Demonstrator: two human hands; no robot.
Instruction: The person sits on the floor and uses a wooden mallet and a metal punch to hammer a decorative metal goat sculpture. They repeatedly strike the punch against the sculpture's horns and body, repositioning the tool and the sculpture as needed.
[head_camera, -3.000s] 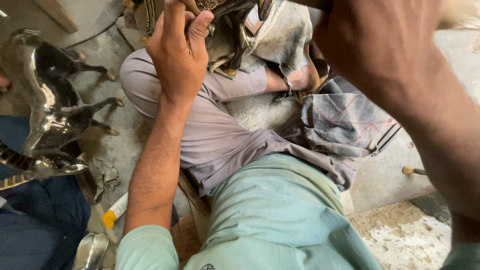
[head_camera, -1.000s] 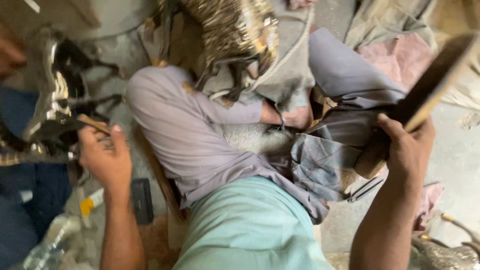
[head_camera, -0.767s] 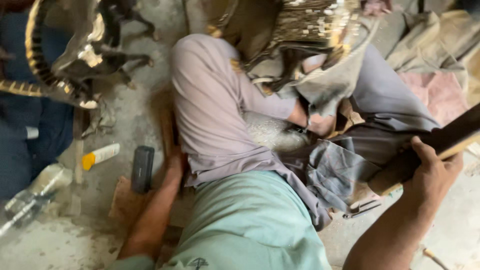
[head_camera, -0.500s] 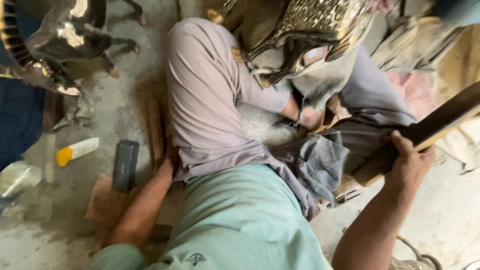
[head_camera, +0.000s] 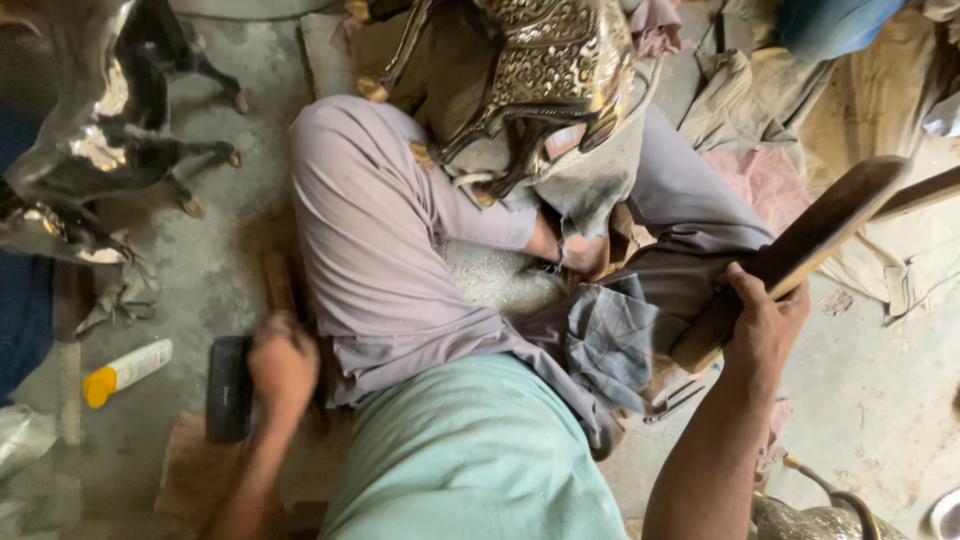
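Note:
I sit cross-legged on the floor. My right hand (head_camera: 765, 322) is closed around a long dark wooden stick (head_camera: 795, 255) that slants up to the right. My left hand (head_camera: 283, 365) is blurred, low at my left side next to a black rectangular block (head_camera: 229, 388) on the floor; whether it grips anything is unclear. An ornate embossed metal piece (head_camera: 530, 75) with gold and silver relief rests against my legs on a dusty cloth.
A shiny metal animal figure (head_camera: 110, 130) stands at the far left. A white bottle with an orange cap (head_camera: 125, 371) lies on the concrete floor. Crumpled cloths (head_camera: 770, 120) lie at the right. A round metal vessel (head_camera: 815, 515) sits at the bottom right.
My left hand dropped from the ornate piece down to the floor at my left side. My right hand kept hold of the wooden stick, which now shows more fully.

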